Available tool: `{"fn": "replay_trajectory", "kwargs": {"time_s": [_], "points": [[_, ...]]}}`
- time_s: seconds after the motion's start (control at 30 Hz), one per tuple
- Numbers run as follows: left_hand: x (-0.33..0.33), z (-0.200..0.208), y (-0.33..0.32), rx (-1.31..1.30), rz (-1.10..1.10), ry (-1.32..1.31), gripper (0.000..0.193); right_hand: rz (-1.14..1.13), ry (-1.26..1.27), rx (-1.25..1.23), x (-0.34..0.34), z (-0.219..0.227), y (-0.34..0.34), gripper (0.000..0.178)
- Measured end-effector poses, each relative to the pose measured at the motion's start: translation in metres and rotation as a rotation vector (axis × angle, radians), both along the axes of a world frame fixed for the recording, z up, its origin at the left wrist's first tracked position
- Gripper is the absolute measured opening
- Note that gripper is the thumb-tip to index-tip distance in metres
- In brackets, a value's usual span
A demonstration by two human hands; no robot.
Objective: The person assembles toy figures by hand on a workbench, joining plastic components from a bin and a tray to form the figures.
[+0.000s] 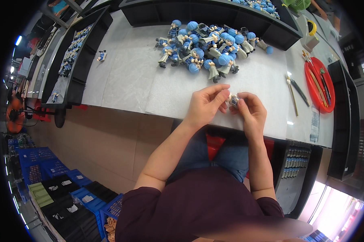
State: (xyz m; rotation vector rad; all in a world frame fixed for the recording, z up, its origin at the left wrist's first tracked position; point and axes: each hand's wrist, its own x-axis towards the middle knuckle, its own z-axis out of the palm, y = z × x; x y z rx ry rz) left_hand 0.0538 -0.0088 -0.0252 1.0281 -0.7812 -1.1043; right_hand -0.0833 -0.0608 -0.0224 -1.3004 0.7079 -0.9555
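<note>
Close to the table's near edge, my left hand and my right hand meet around a small toy figurine. Thumbs and fingertips of both hands pinch it, with the left hand on its pale end. Pale and dark blue parts show between the fingers; the rest is covered. Just beyond my hands lies a loose heap of blue-haired figurines with striped blue tops and pale grey capes, tumbled in all directions.
A lone figurine lies left, beside a black tray of similar pieces. Another black tray stands at the back. On the right are a brush, a dark pen-like tool and a red oval dish holding slim tools.
</note>
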Motion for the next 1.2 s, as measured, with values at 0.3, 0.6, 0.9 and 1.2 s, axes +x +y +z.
{"fn": "replay_trajectory", "kwargs": {"time_s": [0.3, 0.6, 0.9, 1.2], "points": [[-0.0002, -0.0023, 0.0000, 0.028, 0.018, 0.021, 0.025, 0.017, -0.034, 0.066, -0.0004, -0.0019, -0.0031, 0.013], [0.0013, -0.0022, 0.0000, 0.039, 0.002, 0.040, 0.023, 0.024, -0.043, 0.044, -0.0011, -0.0028, -0.0038, 0.019], [0.0012, -0.0024, 0.0008, 0.008, -0.008, 0.036, 0.022, 0.043, -0.070, 0.010, -0.0024, -0.0043, -0.0053, 0.022], [-0.0002, 0.0014, -0.0020, -0.010, 0.038, 0.051, 0.025, -0.041, -0.037, -0.146, 0.0032, -0.0029, -0.0022, 0.021]]}}
